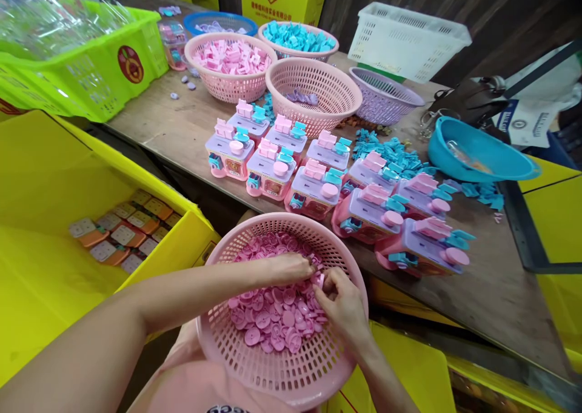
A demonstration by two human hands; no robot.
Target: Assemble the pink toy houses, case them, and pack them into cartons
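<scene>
A large pink plastic basket (218,346) sits in my lap, holding a heap of round pink plastic discs (273,319). My left hand (293,268) lies over the heap with its fingers curled together near the right side; whatever is in them is hidden. Close beside it, my right hand (342,304) pinches a pink disc (320,279) between thumb and fingers. On the table edge beyond the basket stand several small pink and purple toy machines (313,193), with pink and blue parts lying on their tops.
Behind the toys are a basket of pink parts (230,85), a basket of blue parts (295,52) and loose blue pieces (391,155). A blue basin (482,155) stands right. At left are a green crate (91,73) and a yellow carton (40,219) with packed items.
</scene>
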